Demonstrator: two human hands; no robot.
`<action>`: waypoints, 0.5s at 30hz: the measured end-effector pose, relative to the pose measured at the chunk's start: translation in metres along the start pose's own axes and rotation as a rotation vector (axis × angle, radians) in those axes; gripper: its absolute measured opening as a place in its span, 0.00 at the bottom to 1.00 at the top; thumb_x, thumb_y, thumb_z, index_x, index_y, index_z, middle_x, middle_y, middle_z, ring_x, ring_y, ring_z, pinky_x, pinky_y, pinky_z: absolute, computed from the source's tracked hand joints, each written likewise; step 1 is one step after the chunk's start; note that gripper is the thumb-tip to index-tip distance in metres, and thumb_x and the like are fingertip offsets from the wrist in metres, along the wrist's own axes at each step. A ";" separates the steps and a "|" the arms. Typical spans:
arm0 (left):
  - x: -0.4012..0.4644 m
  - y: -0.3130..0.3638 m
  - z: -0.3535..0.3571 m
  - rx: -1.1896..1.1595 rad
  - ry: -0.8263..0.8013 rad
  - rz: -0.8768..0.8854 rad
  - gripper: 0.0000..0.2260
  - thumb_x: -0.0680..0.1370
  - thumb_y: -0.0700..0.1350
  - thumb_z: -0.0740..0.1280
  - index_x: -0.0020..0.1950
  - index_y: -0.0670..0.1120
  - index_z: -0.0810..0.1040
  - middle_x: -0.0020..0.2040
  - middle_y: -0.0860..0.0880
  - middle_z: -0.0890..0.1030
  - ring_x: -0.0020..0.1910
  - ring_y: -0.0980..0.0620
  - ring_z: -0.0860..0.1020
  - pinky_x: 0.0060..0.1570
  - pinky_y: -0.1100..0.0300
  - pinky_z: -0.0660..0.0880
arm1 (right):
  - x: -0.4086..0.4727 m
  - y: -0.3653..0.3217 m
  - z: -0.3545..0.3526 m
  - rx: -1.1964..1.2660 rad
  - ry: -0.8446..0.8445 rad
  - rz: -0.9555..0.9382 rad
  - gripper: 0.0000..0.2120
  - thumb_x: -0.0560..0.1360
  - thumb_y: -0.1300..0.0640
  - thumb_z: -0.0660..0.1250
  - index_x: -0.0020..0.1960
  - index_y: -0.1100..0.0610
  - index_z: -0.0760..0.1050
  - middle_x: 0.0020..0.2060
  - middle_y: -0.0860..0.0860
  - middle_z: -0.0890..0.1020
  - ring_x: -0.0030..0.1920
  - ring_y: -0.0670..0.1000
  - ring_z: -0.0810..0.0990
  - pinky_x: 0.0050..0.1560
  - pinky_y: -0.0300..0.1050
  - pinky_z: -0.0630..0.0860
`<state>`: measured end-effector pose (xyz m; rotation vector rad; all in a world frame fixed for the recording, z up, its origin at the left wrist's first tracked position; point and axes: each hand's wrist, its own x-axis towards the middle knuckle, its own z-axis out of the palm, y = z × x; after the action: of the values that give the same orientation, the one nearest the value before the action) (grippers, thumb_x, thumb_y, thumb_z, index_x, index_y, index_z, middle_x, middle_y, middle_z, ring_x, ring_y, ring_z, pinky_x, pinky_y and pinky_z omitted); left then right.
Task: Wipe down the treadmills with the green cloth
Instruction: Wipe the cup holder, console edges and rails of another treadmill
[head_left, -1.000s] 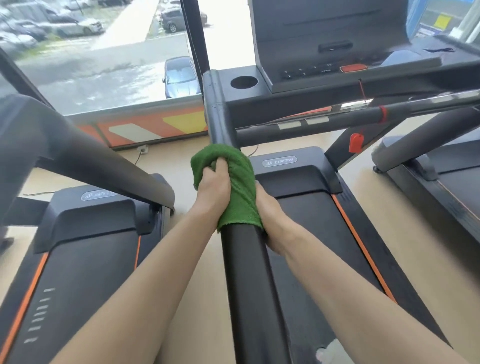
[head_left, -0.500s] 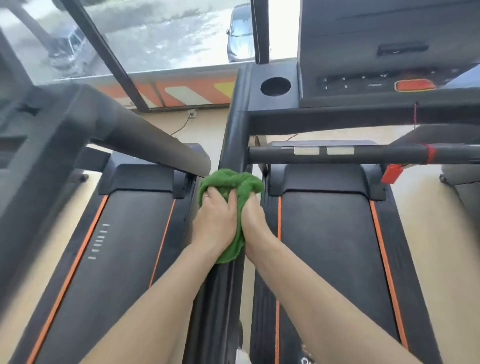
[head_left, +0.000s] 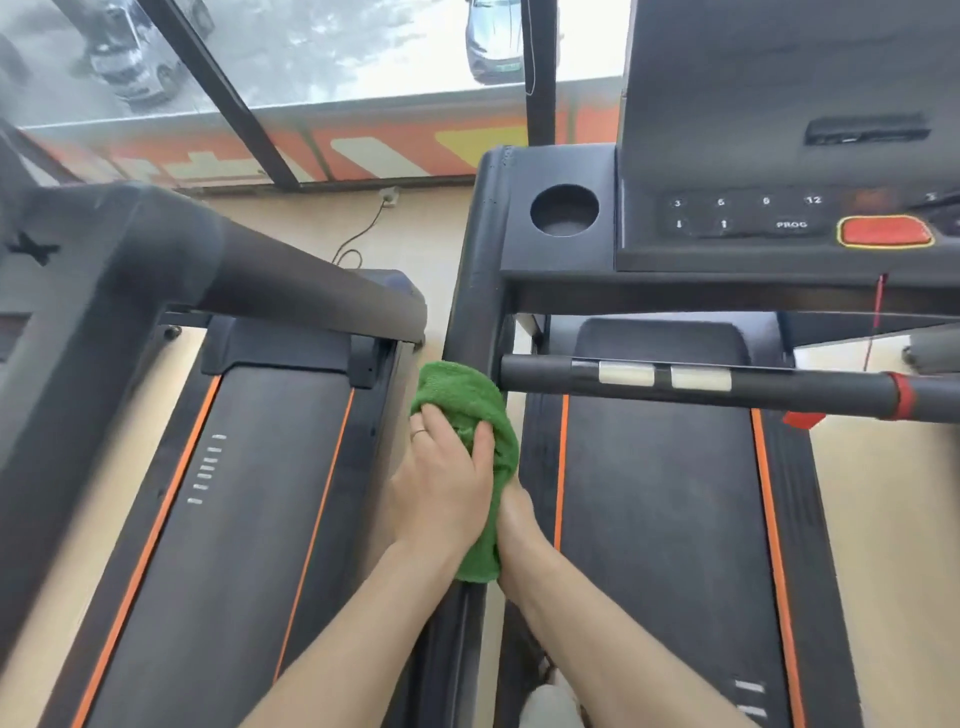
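The green cloth (head_left: 470, 400) is wrapped over the black left side rail (head_left: 475, 301) of the right treadmill, just below where the crossbar (head_left: 779, 387) joins it. My left hand (head_left: 444, 486) grips the cloth from the left, fingers curled over it, a ring on one finger. My right hand (head_left: 517, 519) grips it from the right, mostly hidden behind the cloth and the rail. The console (head_left: 779, 218) with its red button (head_left: 883, 232) sits above.
A second treadmill (head_left: 218, 519) with orange stripes lies to the left, its thick handrail (head_left: 291, 291) reaching toward the cloth. The right treadmill's belt (head_left: 660, 509) runs under the crossbar. A window and a power cable (head_left: 358, 236) are at the far wall.
The view has tilted further down and drawn closer to the console. Both hands with the cloth have slid along the rail and now sit beside the crossbar joint.
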<state>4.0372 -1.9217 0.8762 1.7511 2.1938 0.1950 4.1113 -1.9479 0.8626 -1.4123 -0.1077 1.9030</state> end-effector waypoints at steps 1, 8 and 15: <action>0.008 0.003 -0.001 -0.049 0.006 -0.008 0.29 0.82 0.63 0.52 0.71 0.40 0.64 0.65 0.42 0.74 0.59 0.40 0.78 0.51 0.46 0.75 | 0.009 -0.010 0.002 0.027 0.005 -0.005 0.21 0.83 0.41 0.56 0.48 0.53 0.81 0.34 0.48 0.86 0.35 0.47 0.84 0.36 0.40 0.80; 0.068 0.011 -0.008 -0.440 -0.114 -0.020 0.21 0.81 0.61 0.59 0.68 0.49 0.67 0.58 0.47 0.79 0.58 0.44 0.78 0.58 0.47 0.75 | 0.052 -0.043 0.021 0.173 0.108 -0.060 0.19 0.82 0.43 0.60 0.50 0.55 0.83 0.40 0.52 0.87 0.36 0.50 0.85 0.37 0.43 0.81; 0.073 0.007 -0.013 -0.604 -0.247 -0.186 0.19 0.84 0.60 0.53 0.67 0.51 0.71 0.61 0.45 0.80 0.61 0.41 0.77 0.63 0.46 0.72 | 0.010 -0.022 0.042 -0.309 0.231 -0.402 0.14 0.84 0.44 0.49 0.61 0.29 0.69 0.61 0.34 0.77 0.62 0.35 0.74 0.63 0.39 0.71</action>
<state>4.0251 -1.8486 0.8784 1.1676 1.8454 0.5054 4.0857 -1.9112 0.8814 -1.6583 -0.5510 1.4256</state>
